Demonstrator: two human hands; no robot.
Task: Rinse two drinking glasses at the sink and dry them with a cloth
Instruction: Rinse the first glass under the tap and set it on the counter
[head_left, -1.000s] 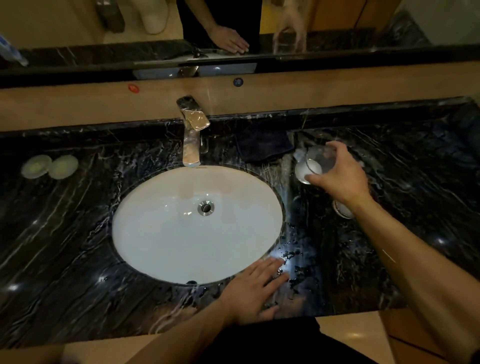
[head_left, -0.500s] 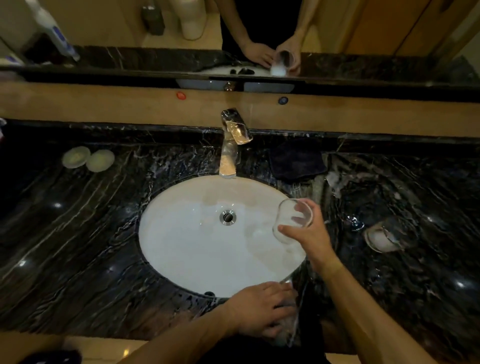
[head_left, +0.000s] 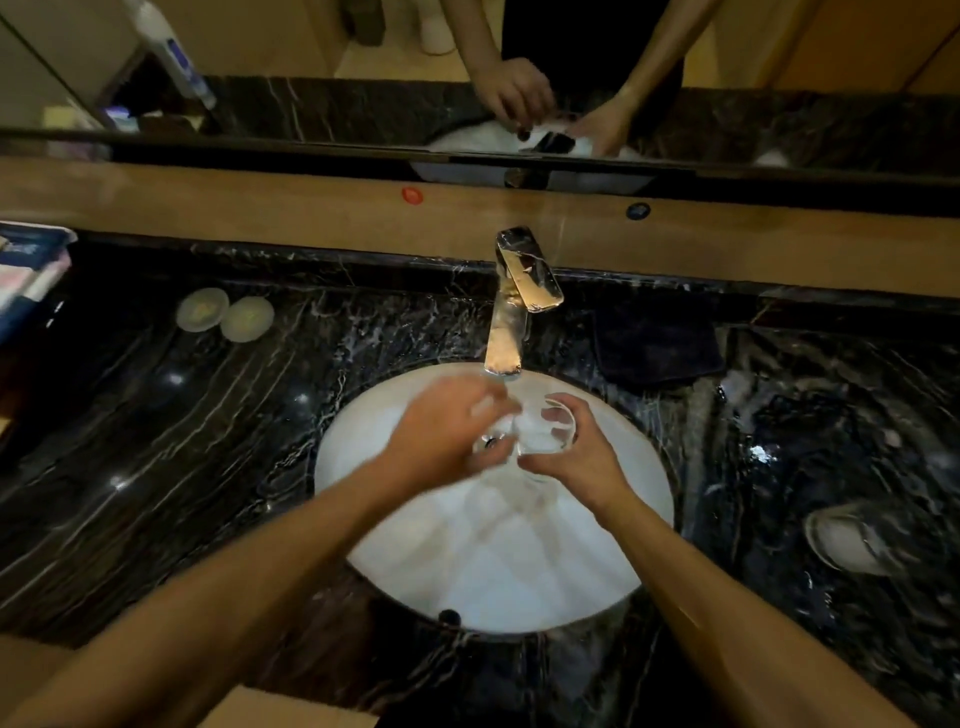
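The first rinse looks to be in hand; the right hand holds a drinking glass over the basin of the sink, just below the spout of the tap, its fingers curled round the wall of the glass with the mouth tipped toward the tap. The left hand is against the same glass from the other side; it is blurred, its fingers seem bent toward the glass, but whether they pinch it, rub it or only touch it I cannot tell. Whether water runs from the tap is also unclear; the basin shows pale streaks, no plain stream.

The second glass lies on its side on the dark marble surface, well to the right of the sink and apart from both hands. A dark cloth lies folded on the surface just right of the tap, behind the basin; it is untouched, so drying has not begun. Two pale round discs sit well left of the tap.

Judged from this, the next move calls for a firm hold while the glass is turned under the spout; wet glass slips easily, and the hard basin beneath would be unkind to it; then the cloth must be fetched from beside the tap.
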